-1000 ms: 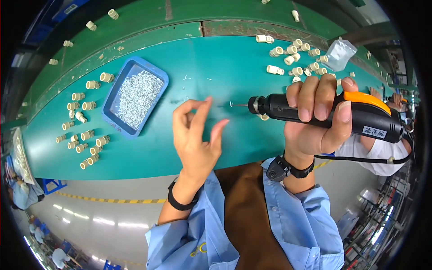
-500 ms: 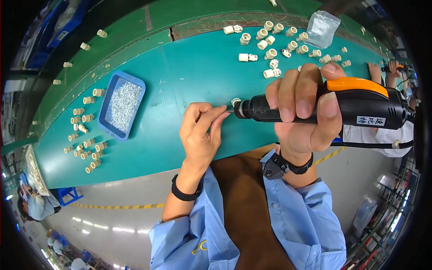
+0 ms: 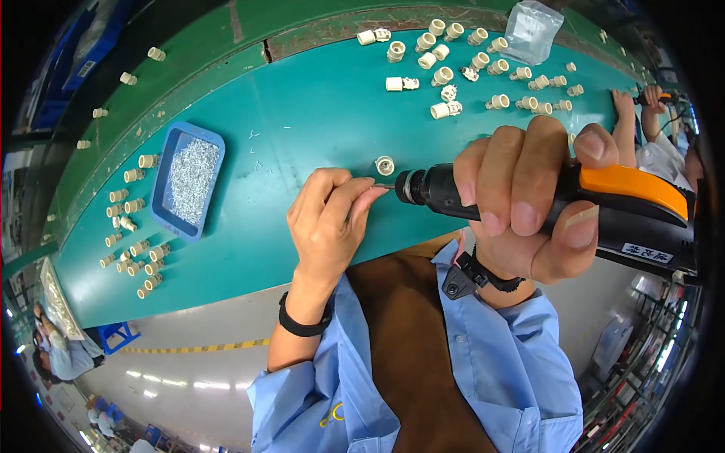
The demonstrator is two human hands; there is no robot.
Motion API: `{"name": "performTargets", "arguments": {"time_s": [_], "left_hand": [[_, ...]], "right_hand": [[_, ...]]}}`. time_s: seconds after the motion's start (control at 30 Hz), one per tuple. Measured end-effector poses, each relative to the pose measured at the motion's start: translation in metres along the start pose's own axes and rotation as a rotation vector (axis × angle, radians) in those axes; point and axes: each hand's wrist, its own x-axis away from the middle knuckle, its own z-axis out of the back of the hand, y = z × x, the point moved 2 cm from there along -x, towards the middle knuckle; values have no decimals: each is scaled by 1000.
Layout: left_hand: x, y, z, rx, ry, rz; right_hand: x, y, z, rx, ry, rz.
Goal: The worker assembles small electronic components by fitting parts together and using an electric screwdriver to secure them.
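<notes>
My right hand (image 3: 521, 196) is wrapped round a black electric screwdriver (image 3: 445, 189) with an orange lever, its bit pointing left. Fingertips of my left hand (image 3: 328, 219) are pinched together at the end of the thin bit (image 3: 384, 186); whatever sits between them is too small and covered to make out. Just beyond the driver's nose, a round cream fitting (image 3: 385, 165) stands on the green table with its opening up. To the left, a blue tray (image 3: 157, 189) holds a heap of small silvery screws (image 3: 193, 177).
Several cream fittings (image 3: 442, 75) are scattered at the far right, near a clear plastic bag (image 3: 532, 34). More fittings (image 3: 139, 248) lie left of the tray. A few loose screws (image 3: 257, 164) dot the green tabletop (image 3: 302, 98). Another person's hands (image 3: 651, 98) work at the right.
The screwdriver's rear end has swung lower and nearer, with the bit still at my left fingertips. The cream fitting behind its nose now shows fully. The whole view has shifted slightly.
</notes>
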Motion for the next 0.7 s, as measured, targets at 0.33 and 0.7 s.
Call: {"name": "performTargets", "arguments": {"time_s": [0.33,0.7], "left_hand": [[0,2,0,-9,-52,-33],[-3,14,4,-13,-140,-68]], "right_hand": [[5,1,-6,19,23,-75],[5,-9,-17,115,139,-169]]}}
